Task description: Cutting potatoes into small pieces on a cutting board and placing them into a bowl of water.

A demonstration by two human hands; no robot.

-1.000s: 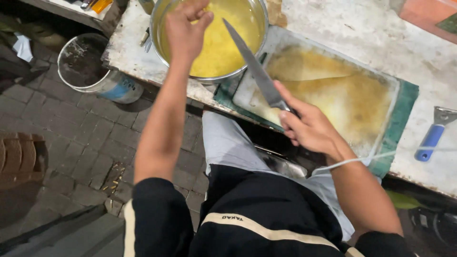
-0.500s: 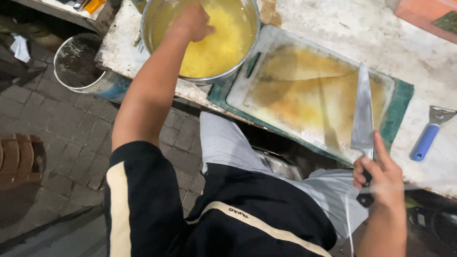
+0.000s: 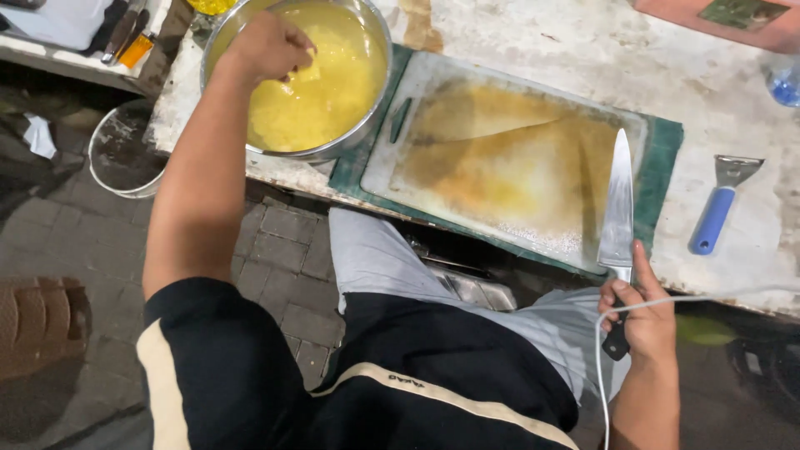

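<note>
Two hands engaged: left hand (image 3: 265, 46), arm extended, fingers curled into yellow pieces inside metal bowl (image 3: 367, 125) at table's front-left corner; right hand (image 3: 643, 321) grips knife (image 3: 618, 208), blade over cutting board's (image 3: 500, 158) right edge.

Surface: worn, stained whitish table (image 3: 533, 33), edge chipped along the near side.
Left end: metal bowl (image 3: 371, 125) of yellow pieces is set on it.
Middle: green mat (image 3: 667, 146), with a stained clear cutting board (image 3: 500, 158) laid on top.
Right: blue-handled peeler (image 3: 721, 208) is seen lying flat.
Far right corner: reddish board (image 3: 717, 25).
</note>
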